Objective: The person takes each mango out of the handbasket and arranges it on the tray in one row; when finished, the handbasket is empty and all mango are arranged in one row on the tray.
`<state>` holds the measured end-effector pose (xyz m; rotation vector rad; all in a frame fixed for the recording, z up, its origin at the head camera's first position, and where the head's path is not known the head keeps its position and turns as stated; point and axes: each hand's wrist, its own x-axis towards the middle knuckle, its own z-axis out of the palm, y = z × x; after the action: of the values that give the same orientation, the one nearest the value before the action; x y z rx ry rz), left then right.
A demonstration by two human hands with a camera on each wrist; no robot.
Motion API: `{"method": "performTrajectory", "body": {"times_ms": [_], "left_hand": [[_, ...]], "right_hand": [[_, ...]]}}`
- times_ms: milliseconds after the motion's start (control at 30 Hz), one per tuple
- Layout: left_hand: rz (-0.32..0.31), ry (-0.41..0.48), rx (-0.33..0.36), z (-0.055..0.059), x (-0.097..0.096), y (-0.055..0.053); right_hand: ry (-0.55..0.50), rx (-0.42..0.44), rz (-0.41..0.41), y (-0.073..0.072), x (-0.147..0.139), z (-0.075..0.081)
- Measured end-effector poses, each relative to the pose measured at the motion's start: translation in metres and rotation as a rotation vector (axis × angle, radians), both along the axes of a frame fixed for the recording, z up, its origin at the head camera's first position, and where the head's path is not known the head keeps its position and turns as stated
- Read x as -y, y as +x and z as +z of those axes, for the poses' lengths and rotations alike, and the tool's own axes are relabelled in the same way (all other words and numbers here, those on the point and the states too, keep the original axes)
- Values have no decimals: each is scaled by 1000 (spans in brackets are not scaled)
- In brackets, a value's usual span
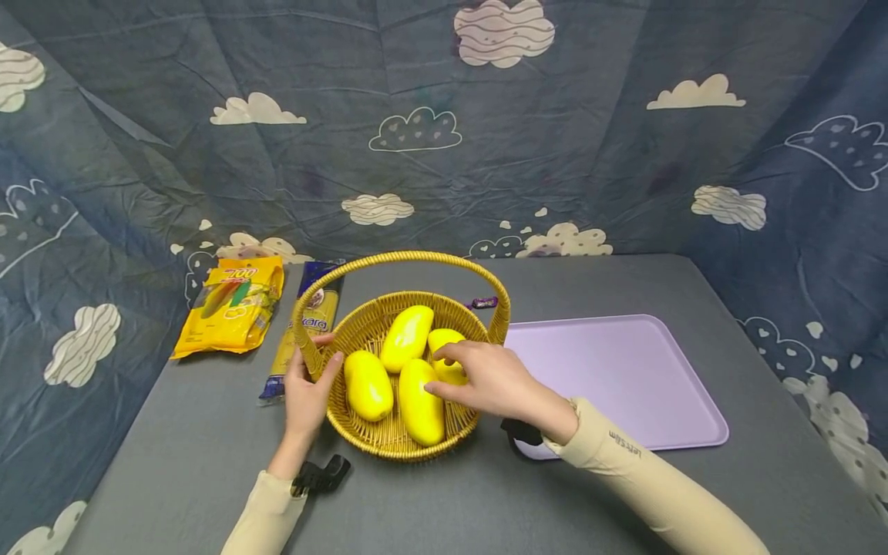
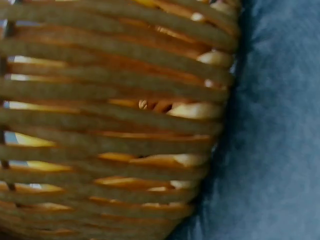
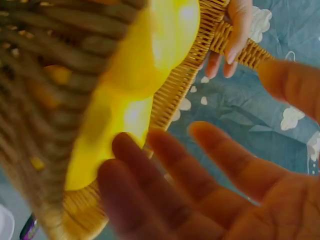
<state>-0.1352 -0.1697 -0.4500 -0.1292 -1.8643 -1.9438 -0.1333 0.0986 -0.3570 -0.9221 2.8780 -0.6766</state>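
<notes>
A woven golden basket (image 1: 398,453) with a tall arched handle holds several yellow mangoes (image 1: 421,405). My left hand (image 1: 308,397) grips its left side where the handle meets the rim, thumb on the inner side. Woven basket wall (image 2: 110,95) fills most of the left wrist view, and that hand is out of sight there. Over the basket's right half reaches my right hand (image 1: 496,378), fingers loosely spread above the mangoes and partly covering the rightmost one (image 1: 444,339). In the right wrist view its fingers (image 3: 175,175) look relaxed, with nothing held between them.
To the right lies a lavender tray (image 1: 603,378), its near left corner under my right wrist. A purple-wrapped candy (image 1: 484,302) sits behind the basket. On the left are a yellow snack bag (image 1: 232,308) and a long blue-and-yellow packet (image 1: 305,331).
</notes>
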Motion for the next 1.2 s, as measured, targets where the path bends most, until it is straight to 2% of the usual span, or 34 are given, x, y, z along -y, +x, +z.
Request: {"method": "performTrajectory", "body": {"times_ms": [133, 333, 467, 667, 767, 1000, 1200], "left_hand": [[-26, 48, 39, -4, 1, -3], [-34, 41, 79, -6, 3, -5], [-36, 72, 111, -8, 3, -4], [-74, 201, 121, -11, 1, -3], [-86, 236, 121, -12, -1, -2], [-107, 277, 113, -13, 0, -3], [-118, 274, 108, -14, 1, -3]], "right_hand": [[85, 78, 7, -6, 7, 1], [163, 158, 16, -13, 17, 3], [212, 204, 25, -17, 24, 3], [261, 213, 42, -22, 32, -2], [279, 217, 46, -25, 34, -4], [308, 243, 54, -32, 38, -5], [361, 262, 56, -34, 42, -7]]}}
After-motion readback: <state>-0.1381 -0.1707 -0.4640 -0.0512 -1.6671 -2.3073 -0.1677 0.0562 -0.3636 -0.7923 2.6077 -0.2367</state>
